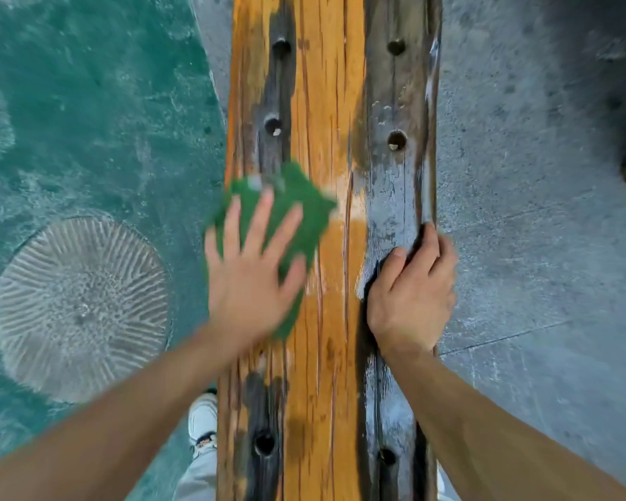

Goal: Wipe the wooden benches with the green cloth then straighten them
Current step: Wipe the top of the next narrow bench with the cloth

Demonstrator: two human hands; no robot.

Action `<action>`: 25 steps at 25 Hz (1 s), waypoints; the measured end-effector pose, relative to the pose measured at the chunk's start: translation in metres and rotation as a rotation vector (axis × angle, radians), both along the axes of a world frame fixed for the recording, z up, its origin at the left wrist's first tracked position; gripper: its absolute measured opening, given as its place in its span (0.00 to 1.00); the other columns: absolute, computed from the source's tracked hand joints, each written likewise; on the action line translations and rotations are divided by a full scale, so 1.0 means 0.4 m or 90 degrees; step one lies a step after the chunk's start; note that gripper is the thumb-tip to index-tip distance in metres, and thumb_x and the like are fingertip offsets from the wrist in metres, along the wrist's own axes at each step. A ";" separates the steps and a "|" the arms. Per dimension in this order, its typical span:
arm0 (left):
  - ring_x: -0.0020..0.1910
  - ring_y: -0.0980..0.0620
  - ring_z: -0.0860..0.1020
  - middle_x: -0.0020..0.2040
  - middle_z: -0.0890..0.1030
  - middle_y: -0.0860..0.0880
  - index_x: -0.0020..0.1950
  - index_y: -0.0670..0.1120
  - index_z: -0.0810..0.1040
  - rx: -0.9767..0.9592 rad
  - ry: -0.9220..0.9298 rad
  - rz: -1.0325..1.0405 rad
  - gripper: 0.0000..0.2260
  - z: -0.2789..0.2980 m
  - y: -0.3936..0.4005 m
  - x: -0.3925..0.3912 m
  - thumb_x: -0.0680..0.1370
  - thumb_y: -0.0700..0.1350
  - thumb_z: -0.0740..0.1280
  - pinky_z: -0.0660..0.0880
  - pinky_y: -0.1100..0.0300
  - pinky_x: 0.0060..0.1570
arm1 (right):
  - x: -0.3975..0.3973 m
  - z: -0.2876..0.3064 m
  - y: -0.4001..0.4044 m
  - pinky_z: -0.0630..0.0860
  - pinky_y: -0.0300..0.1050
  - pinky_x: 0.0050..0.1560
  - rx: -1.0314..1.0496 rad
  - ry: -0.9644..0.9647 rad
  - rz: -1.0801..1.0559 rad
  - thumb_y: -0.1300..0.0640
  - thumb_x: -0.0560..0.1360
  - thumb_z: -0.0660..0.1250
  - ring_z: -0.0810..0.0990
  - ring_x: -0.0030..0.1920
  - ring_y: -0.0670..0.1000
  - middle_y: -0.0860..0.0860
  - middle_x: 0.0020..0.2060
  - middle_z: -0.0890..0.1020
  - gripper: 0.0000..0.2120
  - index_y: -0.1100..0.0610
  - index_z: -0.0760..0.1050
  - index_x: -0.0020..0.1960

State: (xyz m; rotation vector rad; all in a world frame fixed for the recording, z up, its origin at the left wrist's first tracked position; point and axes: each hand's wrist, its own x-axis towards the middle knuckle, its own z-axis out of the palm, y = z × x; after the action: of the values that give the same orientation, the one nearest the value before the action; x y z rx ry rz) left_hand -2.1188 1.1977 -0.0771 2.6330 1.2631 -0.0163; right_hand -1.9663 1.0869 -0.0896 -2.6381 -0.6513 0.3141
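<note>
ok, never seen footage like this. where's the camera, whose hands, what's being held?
One picture, from a wide-angle camera worn on a person's head, looking down. No machine, just two bare hands. The left hand presses a green scouring pad flat on a wooden plank, fingers straight. The right hand grips the plank's right edge, fingers curled over it. The plank has drilled holes. Below: a teal floor with a round ribbed disc, a grey floor, a white shoe.

The person's left arm [123, 410] and right arm [492, 421] are bare all the way up from the left hand [248, 283] and right hand [412, 301]. One foot wears a white shoe [202, 419] with dark bits near the front. The leg wears light grey trousers [196, 479].
</note>
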 end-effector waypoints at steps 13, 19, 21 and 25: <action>0.81 0.37 0.48 0.84 0.50 0.49 0.82 0.62 0.48 0.025 0.060 -0.075 0.28 -0.001 0.199 0.071 0.82 0.65 0.43 0.52 0.26 0.72 | 0.002 0.017 -0.003 0.68 0.62 0.63 -0.028 0.059 0.028 0.35 0.77 0.49 0.67 0.68 0.61 0.57 0.74 0.64 0.35 0.54 0.57 0.79; 0.82 0.38 0.45 0.84 0.47 0.49 0.83 0.60 0.51 0.058 0.084 -0.204 0.29 -0.012 0.121 0.384 0.81 0.62 0.42 0.46 0.30 0.75 | 0.007 0.026 -0.013 0.65 0.59 0.68 0.075 0.103 0.004 0.34 0.77 0.48 0.64 0.73 0.56 0.53 0.77 0.63 0.37 0.52 0.50 0.81; 0.82 0.38 0.46 0.84 0.49 0.48 0.82 0.58 0.54 0.038 0.105 -0.351 0.28 0.005 -0.088 0.175 0.82 0.60 0.48 0.50 0.30 0.74 | 0.015 0.039 -0.016 0.66 0.60 0.69 0.147 0.150 -0.033 0.35 0.76 0.49 0.66 0.73 0.54 0.50 0.77 0.65 0.38 0.51 0.48 0.81; 0.81 0.40 0.54 0.79 0.66 0.47 0.81 0.61 0.54 0.026 0.069 -0.369 0.26 0.020 0.018 0.052 0.82 0.62 0.49 0.54 0.32 0.74 | 0.029 0.033 -0.037 0.68 0.61 0.68 0.254 0.190 -0.062 0.36 0.76 0.49 0.69 0.72 0.52 0.47 0.75 0.68 0.35 0.47 0.50 0.81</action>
State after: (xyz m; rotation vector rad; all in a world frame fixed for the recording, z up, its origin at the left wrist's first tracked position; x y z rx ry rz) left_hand -2.0980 1.2048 -0.0690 2.9661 0.4883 -0.2297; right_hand -1.9549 1.0721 -0.0765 -2.1769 -0.4330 0.4830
